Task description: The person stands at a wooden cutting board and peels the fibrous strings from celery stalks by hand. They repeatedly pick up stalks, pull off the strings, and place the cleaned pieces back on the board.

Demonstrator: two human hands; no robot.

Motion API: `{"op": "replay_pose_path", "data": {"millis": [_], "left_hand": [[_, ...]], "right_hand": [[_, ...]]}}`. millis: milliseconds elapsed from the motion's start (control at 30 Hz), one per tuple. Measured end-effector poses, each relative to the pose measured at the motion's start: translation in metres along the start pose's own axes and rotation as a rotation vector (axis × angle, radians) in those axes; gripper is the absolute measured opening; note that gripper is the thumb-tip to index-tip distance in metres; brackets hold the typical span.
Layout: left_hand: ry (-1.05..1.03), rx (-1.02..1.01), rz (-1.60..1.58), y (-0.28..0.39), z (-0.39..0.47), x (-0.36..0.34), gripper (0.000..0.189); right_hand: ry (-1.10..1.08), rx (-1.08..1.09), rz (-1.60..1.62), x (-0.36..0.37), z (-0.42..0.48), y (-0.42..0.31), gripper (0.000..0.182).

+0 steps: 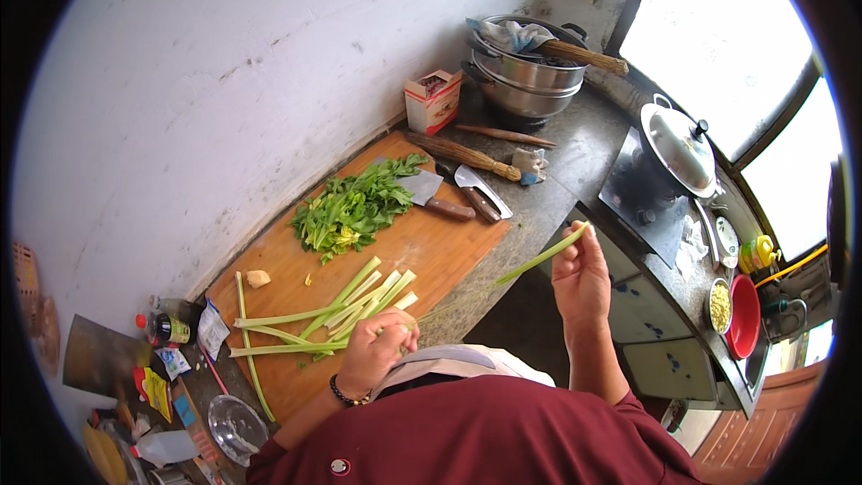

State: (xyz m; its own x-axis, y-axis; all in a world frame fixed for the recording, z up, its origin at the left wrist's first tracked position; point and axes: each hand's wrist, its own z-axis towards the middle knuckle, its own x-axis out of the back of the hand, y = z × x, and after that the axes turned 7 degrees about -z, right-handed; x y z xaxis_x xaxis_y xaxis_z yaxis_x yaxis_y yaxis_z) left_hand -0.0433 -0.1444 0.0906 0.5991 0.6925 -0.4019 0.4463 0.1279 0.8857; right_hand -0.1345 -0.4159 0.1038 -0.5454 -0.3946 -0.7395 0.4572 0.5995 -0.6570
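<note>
My right hand (580, 279) is raised over the counter's front edge. Pinched at its fingertips is one end of a celery stalk (539, 261). Thin celery strings (450, 306) run from the stalk's lower end to my left hand (382, 342), whose closed fingers grip them; whether it holds anything else is hidden. Beside that hand, several cut celery stalks (363, 306) lie on a wooden cutting board (431, 269). Celery leaves (357, 205) are heaped at the board's back, partly over the blade of a cleaver (423, 186). A ginger piece (258, 278) rests to the left.
A second knife (479, 194) and a straw brush (465, 155) lie by the board's far end. Stacked steel pots (525, 81) stand in the corner. A lidded wok (679, 148) sits on the stove at right, near a red basin (743, 316). Left: bottles and a glass bowl (237, 428).
</note>
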Motion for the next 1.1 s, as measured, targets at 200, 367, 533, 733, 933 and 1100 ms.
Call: {"op": "replay_pose_path", "data": {"millis": [200, 367, 533, 733, 933, 1100], "left_hand": [[0.05, -0.237, -0.335, 0.014, 0.005, 0.013, 0.022], [-0.08, -0.094, -0.471, 0.029, 0.007, 0.007, 0.021], [-0.173, 0.251, -0.223, 0.041, 0.014, -0.026, 0.013], [-0.16, 0.268, -0.103, 0.029, 0.016, -0.025, 0.016], [-0.084, 0.231, -0.079, 0.037, 0.014, -0.025, 0.012], [-0.078, 0.231, 0.006, 0.044, 0.012, -0.027, 0.012]], "right_hand": [[0.044, 0.065, 0.139, 0.012, 0.018, -0.022, 0.021], [-0.093, -0.216, -0.008, -0.003, 0.004, 0.003, 0.02], [-0.185, -0.304, -0.101, -0.027, -0.011, 0.031, 0.019], [-0.162, -0.322, -0.183, -0.028, -0.014, 0.041, 0.017], [-0.355, 1.021, -1.408, -0.038, -0.019, 0.037, 0.043], [-0.916, 0.901, -1.36, -0.051, -0.03, 0.038, 0.025]]}}
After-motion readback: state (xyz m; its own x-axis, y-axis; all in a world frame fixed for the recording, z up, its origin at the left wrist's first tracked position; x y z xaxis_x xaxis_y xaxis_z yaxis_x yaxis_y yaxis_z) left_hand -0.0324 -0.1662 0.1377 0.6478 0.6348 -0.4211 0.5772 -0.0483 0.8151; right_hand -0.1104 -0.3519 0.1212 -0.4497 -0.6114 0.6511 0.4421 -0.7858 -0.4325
